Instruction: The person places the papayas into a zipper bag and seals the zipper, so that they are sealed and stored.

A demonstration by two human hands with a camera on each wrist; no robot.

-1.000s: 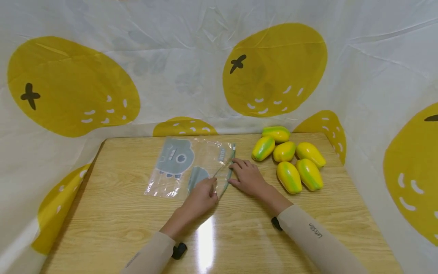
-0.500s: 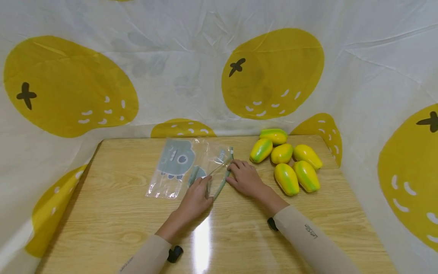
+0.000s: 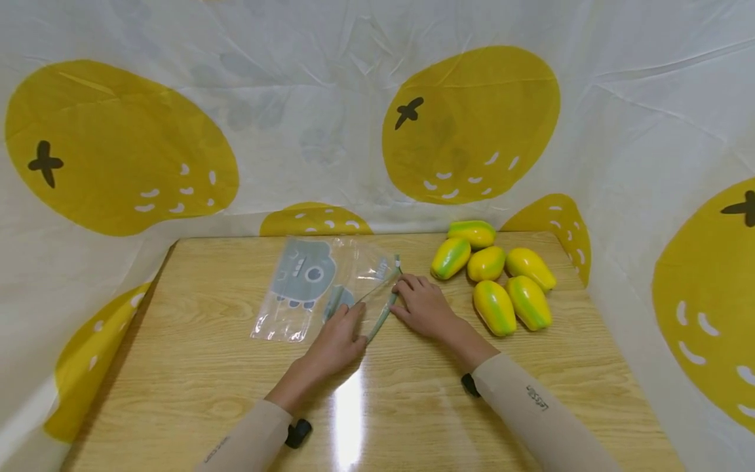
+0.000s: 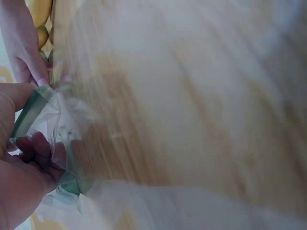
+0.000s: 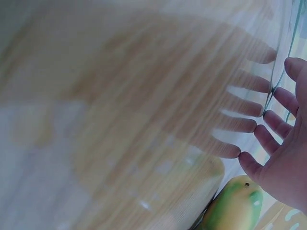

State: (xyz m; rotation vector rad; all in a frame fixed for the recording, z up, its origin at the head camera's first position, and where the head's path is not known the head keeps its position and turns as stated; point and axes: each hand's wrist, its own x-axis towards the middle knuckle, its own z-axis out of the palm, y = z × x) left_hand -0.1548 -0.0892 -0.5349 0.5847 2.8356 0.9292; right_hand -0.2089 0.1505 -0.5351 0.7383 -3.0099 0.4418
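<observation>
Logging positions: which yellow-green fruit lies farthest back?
The topmost fruit in the head view, by the far table edge; the other five lie nearer the front.

Fruit-print cloth (image 3: 312, 131) on three sides of a wood table (image 3: 189, 367)

The cloth is white, wrinkled at the far middle and creased on the right. Its large yellow fruits (image 3: 472, 124) carry white dashes (image 3: 444, 176), some a dark cross (image 3: 44, 164). The table is glossy and grained, its far edge just beside the cloth. A bright white glare (image 3: 348, 419) streaks the table's near middle.
</observation>
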